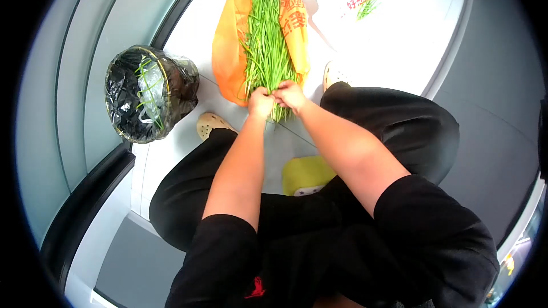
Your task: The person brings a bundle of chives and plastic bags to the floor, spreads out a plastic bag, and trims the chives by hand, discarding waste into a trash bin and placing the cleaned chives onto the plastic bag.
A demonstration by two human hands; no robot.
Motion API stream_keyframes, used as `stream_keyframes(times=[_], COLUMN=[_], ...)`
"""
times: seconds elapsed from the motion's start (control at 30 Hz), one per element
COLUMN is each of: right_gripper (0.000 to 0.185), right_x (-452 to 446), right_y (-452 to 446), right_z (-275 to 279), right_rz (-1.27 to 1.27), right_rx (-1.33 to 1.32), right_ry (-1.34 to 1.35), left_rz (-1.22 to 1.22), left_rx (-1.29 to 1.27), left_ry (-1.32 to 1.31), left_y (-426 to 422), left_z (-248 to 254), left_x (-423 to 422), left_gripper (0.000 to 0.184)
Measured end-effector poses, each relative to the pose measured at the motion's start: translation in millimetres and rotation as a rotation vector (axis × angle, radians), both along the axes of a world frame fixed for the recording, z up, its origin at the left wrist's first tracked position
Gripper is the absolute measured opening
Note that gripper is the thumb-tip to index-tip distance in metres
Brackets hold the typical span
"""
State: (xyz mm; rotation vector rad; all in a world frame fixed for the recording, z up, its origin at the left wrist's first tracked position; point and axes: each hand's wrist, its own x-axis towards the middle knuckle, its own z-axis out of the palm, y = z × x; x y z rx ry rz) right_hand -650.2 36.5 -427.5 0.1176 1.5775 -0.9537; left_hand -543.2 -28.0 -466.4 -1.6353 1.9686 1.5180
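A long heap of green chives lies lengthwise over an orange bag printed with red characters. At the heap's near end, my left hand is closed with its fingers on some stalks. My right hand is right beside it, thumb and fingers pinched together at the same stalks. The two hands' fingertips nearly meet. Stalk ends show below and between the hands; exactly which stalks each hand grips is partly hidden by the fingers.
To the left stands a bin lined with a black bag, with clear plastic and green scraps inside. A small bunch of chives lies on the white floor at the upper right, near red characters. A yellow-green stool is between my legs.
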Motion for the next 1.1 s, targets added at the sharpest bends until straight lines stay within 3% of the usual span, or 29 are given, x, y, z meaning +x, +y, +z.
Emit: stream_keyframes(times=[0.13, 0.2, 0.27, 0.3, 0.4, 0.47, 0.57, 0.6, 0.67, 0.73, 0.8, 0.83, 0.87, 0.9, 1.1], right_gripper=[0.025, 0.023, 0.019, 0.015, 0.013, 0.012, 0.015, 0.015, 0.011, 0.014, 0.02, 0.02, 0.023, 0.026, 0.024], right_x=[-13, -24, -36, -41, -43, -38, -19, -15, -9, -8, -10, -13, -18, -22, -46], right_y=[-34, -32, -20, -9, 15, 17, 16, 13, 7, 4, 4, 1, -5, -11, -51], right_z=[8, -2, -30, -40, -53, -22, -18, -17, -11, -14, -23, -12, 11, 32, 108], right_rz=[-0.039, -0.042, 0.229, 0.191, 0.194, 0.166, 0.18, 0.181, 0.182, 0.213, 0.318, 0.316, 0.149, -0.016, 0.127], right_rx=[-0.156, -0.181, -0.074, -0.006, 0.142, 0.159, 0.068, 0.067, 0.037, -0.011, -0.092, -0.094, -0.111, -0.129, -0.374], right_ry=[0.058, 0.078, 0.463, 0.506, 0.527, 0.403, 0.276, 0.276, 0.253, 0.284, 0.796, 0.799, 0.376, -0.046, 0.029], left_rz=[0.27, 0.26, 0.249, 0.207, 0.112, 0.036, -0.198, -0.197, -0.23, -0.241, -0.251, -0.049, 0.155, 0.169, -0.077], left_rx=[0.113, 0.091, -0.184, -0.105, -0.251, -0.138, -0.606, -0.606, -0.277, -0.257, -0.244, 0.169, 0.578, 0.631, 0.62], left_ry=[0.291, 0.278, 0.201, 0.088, -0.13, -0.157, -0.2, -0.2, -0.333, -0.239, -0.139, 0.012, 0.164, 0.174, 0.334], left_y=[-31, -37, -37, -37, -23, -14, 2, -2, -11, -15, -27, -35, -40, -46, -84], left_z=[8, -2, -32, 2, 36, 60, 65, 65, 62, 43, 40, 49, 61, 86, 174], left_x=[-11, -2, 9, 8, 9, 4, -1, -4, -8, 0, -1, -4, -6, -12, -20], left_gripper=[0.014, 0.019, 0.023, 0.039, 0.036, 0.033, 0.02, 0.02, 0.025, 0.025, 0.025, 0.021, 0.017, 0.012, 0.014])
